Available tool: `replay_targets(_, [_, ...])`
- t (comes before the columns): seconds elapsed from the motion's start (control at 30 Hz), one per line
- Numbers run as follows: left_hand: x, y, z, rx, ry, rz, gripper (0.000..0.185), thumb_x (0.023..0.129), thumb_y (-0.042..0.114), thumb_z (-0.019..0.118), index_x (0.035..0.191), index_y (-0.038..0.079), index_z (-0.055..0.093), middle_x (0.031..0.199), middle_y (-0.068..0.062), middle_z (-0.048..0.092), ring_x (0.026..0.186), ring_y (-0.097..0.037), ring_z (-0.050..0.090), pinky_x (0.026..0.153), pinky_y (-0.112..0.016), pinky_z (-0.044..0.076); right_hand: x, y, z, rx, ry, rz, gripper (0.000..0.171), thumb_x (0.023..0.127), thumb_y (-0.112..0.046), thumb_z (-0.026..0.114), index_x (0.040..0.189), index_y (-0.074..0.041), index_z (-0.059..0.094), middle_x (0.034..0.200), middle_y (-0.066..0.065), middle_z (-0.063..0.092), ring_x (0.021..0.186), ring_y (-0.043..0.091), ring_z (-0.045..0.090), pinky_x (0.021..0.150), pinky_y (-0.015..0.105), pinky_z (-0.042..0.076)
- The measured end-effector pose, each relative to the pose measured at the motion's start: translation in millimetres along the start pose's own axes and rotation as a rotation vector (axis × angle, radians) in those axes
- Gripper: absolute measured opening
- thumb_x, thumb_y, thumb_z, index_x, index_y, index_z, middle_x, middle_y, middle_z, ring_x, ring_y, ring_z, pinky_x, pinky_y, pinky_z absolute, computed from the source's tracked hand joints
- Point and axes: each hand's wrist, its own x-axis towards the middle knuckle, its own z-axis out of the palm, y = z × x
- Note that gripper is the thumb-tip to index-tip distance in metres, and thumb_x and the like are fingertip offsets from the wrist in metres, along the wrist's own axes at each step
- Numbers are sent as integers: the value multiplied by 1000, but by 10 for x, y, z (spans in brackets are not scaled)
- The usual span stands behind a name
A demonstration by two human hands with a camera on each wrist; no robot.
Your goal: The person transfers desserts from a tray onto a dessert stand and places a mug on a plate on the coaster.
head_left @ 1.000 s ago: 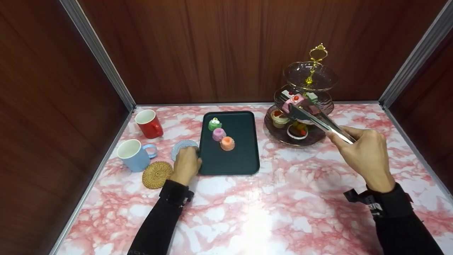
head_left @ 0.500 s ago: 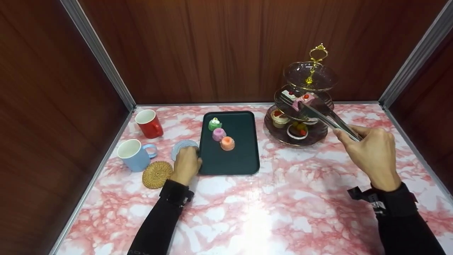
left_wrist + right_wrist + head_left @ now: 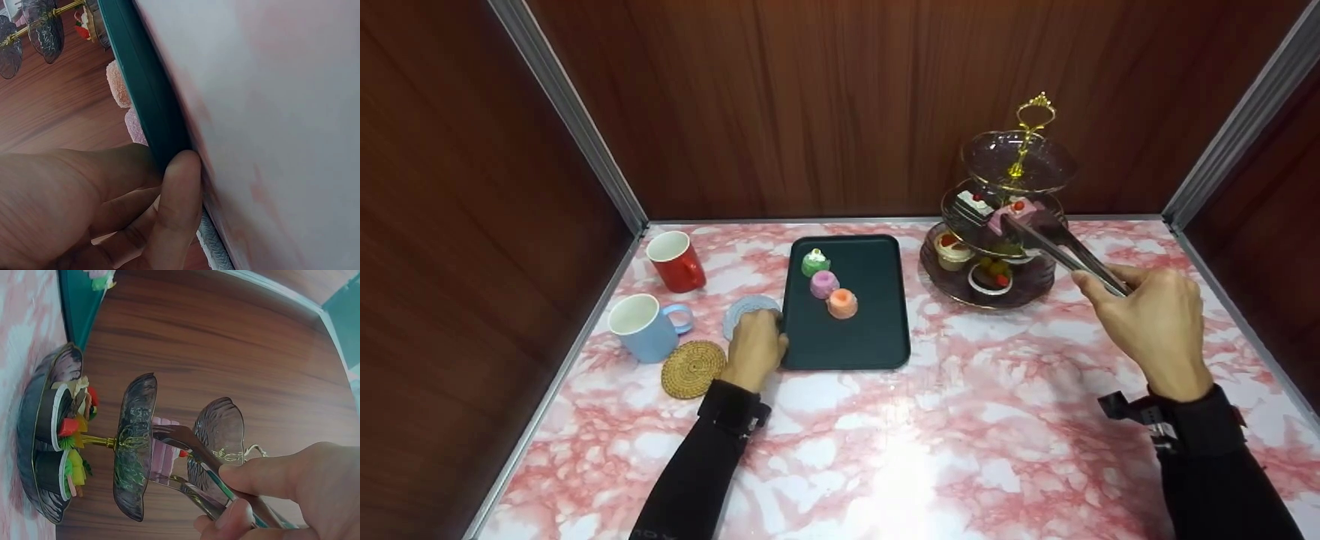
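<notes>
My right hand [image 3: 1159,326] grips metal serving tongs [image 3: 1071,259], its thumb along one arm. The tongs' tips lie either side of a pink cake slice [image 3: 163,453] topped with a red berry, at the middle tier of a three-tier glass cake stand [image 3: 949,291]. Beside that slice sits a dark-and-white layered cake slice [image 3: 973,210]. My left hand [image 3: 756,349] pinches the left edge of a dark green tray [image 3: 870,334] between thumb and finger, plain in the left wrist view. Green, purple and orange small cakes [image 3: 842,304] sit on the tray.
A red mug [image 3: 678,270] and a light blue mug [image 3: 649,334] stand at left. A woven coaster [image 3: 690,371] and a pale blue coaster [image 3: 748,306] lie near my left hand. Cupcakes and tarts [image 3: 990,281] fill the stand's bottom tier. Wood-grain walls [image 3: 810,112] enclose the table.
My right hand has moved the tongs and pink cake slice rightward along the middle tier, uncovering the dark-and-white slice. My left hand and the tray have stayed in place.
</notes>
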Motion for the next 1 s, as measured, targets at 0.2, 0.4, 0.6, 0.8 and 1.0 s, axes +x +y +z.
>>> replay_targets(0.2, [8, -2, 4, 1, -7, -2, 21, 73, 10, 69, 94, 10, 69, 89, -14, 67, 82, -32, 64, 68, -45, 52, 14, 6, 2, -4, -27, 17, 59, 70, -61, 67, 105, -13, 71, 80, 14, 72, 68, 31, 61, 55, 33, 33])
replay_targets(0.4, [14, -3, 3, -10, -20, -11, 19, 74, 10, 69, 93, 10, 68, 89, -14, 66, 83, -30, 64, 71, -43, 52, 31, 15, -3, -10, -41, 22, 60, 70, -61, 66, 105, -13, 71, 80, 14, 72, 68, 32, 61, 54, 34, 34])
replay_targets(0.6, [4, -4, 3, -15, -15, -5, 20, 74, 9, 69, 94, 9, 68, 89, -14, 66, 83, -30, 64, 71, -44, 52, 34, 13, -4, -11, -49, 27, 61, 70, -62, 66, 106, -12, 71, 81, 16, 71, 72, 35, 62, 59, 41, 37])
replay_targets(0.8, [-7, -2, 2, 4, 0, -14, 25, 75, 10, 69, 99, 10, 69, 90, -14, 66, 83, -31, 64, 69, -45, 51, 24, 15, -3, -12, -37, 6, 62, 71, -61, 65, 105, -9, 71, 82, 17, 71, 74, 37, 61, 63, 45, 39])
replay_targets(1.0, [4, 0, 9, -1, 4, 4, 24, 74, 9, 69, 98, 8, 68, 88, -15, 67, 82, -31, 65, 68, -45, 52, 19, 18, -4, -2, -22, 4, 62, 71, -61, 66, 105, -9, 71, 83, 17, 71, 76, 38, 62, 66, 48, 39])
